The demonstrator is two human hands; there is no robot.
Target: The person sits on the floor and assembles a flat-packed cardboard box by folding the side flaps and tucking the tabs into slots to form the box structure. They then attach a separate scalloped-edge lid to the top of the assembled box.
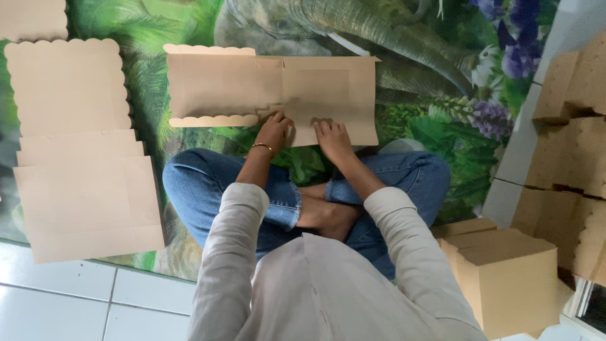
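Note:
A flat, unfolded tan cardboard box blank (pixel 271 88) with scalloped edges lies on the patterned mat in front of my crossed legs. My left hand (pixel 274 129), with a thin gold bracelet on the wrist, presses on the blank's near edge with fingers curled. My right hand (pixel 331 136) rests beside it on the same near edge, fingers spread flat on the cardboard. Neither hand lifts the blank off the mat.
A stack of flat tan blanks (pixel 76 158) lies to the left on the green jungle-print mat (pixel 435 95). Assembled tan boxes (pixel 505 271) stand at the right, more (pixel 571 139) piled behind. White floor tiles (pixel 63 303) border the mat.

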